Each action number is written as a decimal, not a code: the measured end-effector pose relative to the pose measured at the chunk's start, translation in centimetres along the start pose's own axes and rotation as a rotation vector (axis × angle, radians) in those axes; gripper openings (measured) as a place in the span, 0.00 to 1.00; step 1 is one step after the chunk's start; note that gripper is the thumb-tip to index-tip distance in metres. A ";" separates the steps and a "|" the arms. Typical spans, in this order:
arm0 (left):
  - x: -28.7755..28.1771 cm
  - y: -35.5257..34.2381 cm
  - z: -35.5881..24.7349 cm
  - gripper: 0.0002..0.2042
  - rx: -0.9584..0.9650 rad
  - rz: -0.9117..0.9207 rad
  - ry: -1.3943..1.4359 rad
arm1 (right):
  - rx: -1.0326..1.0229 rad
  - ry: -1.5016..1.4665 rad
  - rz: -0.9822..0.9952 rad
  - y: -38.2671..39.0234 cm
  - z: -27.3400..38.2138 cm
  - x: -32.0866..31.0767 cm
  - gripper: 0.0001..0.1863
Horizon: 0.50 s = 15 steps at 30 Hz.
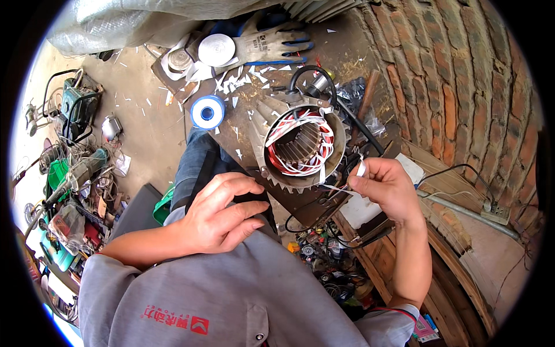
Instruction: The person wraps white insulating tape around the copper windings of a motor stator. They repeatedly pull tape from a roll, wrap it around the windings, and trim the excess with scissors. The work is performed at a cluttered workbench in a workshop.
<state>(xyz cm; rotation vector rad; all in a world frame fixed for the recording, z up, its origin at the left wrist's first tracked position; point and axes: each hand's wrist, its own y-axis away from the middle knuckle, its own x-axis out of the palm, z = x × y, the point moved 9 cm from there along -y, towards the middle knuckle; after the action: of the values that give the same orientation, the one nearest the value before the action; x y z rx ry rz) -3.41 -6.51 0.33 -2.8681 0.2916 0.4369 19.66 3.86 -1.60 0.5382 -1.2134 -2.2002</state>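
Observation:
A finned metal motor housing stands on the bench with its round opening toward me. Inside it sits a stator core with red windings, bound by white lacing cord around the end. From the lower right of the windings a white strand runs to my right hand, where thumb and fingers pinch it. My left hand hovers left of and nearer than the housing, fingers apart, holding nothing. Beyond it lies a white tape roll with a blue core.
Rolls of white tape and a work glove lie at the bench's back, among white scraps. A brick wall rises at right. A black cable passes beside the housing. Tools and machine parts crowd the floor at left.

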 end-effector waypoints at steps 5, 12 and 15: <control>-0.2 0.3 0.4 0.11 -0.035 -0.030 0.017 | 0.071 0.227 0.011 -2.5 0.1 0.1 0.05; 0.0 0.5 0.9 0.09 -0.047 -0.038 0.041 | -0.178 0.585 -0.025 -3.3 2.9 1.9 0.04; 0.1 0.5 1.0 0.09 -0.047 -0.004 0.033 | -0.463 0.986 -0.172 -1.0 6.6 3.6 0.04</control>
<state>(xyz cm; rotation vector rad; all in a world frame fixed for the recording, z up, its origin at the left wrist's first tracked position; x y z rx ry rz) -3.76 -6.79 -0.75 -2.9234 0.2845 0.4006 12.74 6.15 0.66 1.3242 -0.1418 -1.8176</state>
